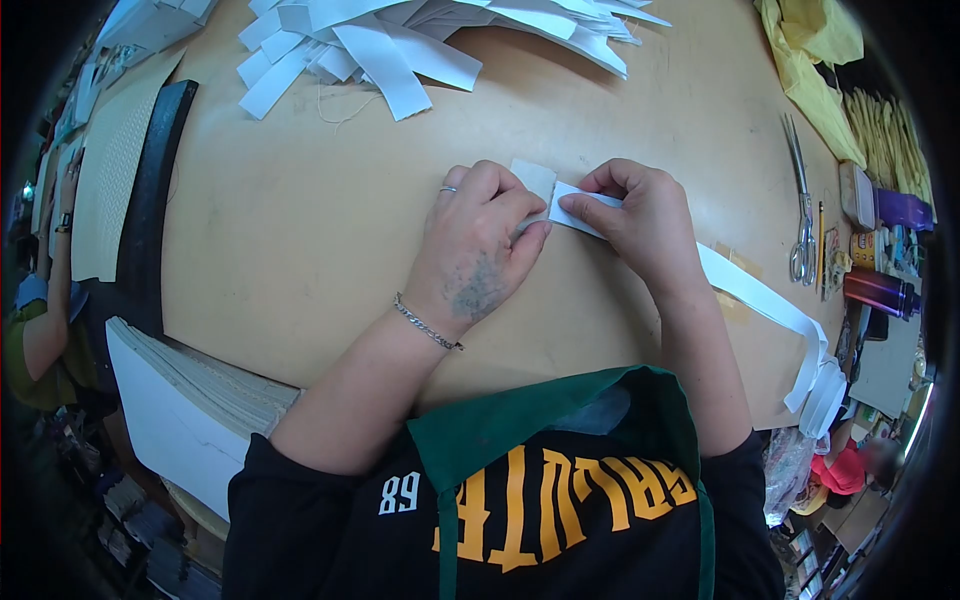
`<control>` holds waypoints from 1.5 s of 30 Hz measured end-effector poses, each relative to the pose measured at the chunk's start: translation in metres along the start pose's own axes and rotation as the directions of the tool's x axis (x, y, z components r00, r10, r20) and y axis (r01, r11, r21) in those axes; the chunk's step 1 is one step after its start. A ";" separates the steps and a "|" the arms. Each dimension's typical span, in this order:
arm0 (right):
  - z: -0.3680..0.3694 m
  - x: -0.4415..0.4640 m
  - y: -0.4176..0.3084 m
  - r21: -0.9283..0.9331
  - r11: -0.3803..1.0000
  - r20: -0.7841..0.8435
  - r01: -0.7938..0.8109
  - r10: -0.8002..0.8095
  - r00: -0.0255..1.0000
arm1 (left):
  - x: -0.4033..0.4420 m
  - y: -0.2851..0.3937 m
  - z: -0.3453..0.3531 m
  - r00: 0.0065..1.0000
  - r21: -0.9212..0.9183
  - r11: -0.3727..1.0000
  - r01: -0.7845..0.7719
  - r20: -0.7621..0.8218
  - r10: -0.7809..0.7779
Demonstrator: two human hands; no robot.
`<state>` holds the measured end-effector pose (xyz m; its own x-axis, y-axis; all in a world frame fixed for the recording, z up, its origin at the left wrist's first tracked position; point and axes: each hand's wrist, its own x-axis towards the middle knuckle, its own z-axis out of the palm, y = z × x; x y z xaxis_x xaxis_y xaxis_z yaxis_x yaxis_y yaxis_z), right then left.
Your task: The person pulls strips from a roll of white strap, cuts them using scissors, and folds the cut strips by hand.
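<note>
My left hand [480, 235] is closed, its thumb and fingertips pinching a small pale grey piece [535, 178] that looks like card or fabric. Close beside it, my right hand [640, 215] pinches the end of a long white strip [755, 292] between thumb and fingers. The strip's end meets or nearly touches the grey piece; whether they overlap is hard to see. From there the strip passes beneath my right forearm and reaches a folded bundle of the same strip [822, 395] at the table's right edge.
A heap of white strips [400, 60] lies at the table's far side. Scissors [802, 215], a pencil [821, 250] and a purple tumbler [880, 293] are at right. Left are a dark bar [145, 200] and stacked white sheets [190, 400]. Another person's arm [60, 270] shows far left.
</note>
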<state>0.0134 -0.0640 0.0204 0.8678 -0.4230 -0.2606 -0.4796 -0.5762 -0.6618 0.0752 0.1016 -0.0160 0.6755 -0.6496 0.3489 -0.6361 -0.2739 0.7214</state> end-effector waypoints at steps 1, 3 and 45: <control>0.000 0.000 0.000 -0.007 1.000 0.000 0.004 -0.004 1.000 | 0.000 0.001 0.000 1.000 -0.001 1.000 0.004 0.002 -0.004; 0.000 -0.001 0.000 -0.016 1.000 -0.003 0.018 -0.018 1.000 | 0.000 0.001 0.000 1.000 0.004 1.000 0.002 0.004 -0.002; 0.000 0.001 0.001 0.047 0.999 -0.010 -0.017 0.018 1.000 | -0.001 0.004 0.002 1.000 0.071 0.997 -0.015 0.016 0.014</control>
<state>0.0136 -0.0654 0.0195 0.8578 -0.4401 -0.2654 -0.4880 -0.5355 -0.6892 0.0713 0.1002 -0.0147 0.6607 -0.6646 0.3490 -0.6707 -0.3140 0.6719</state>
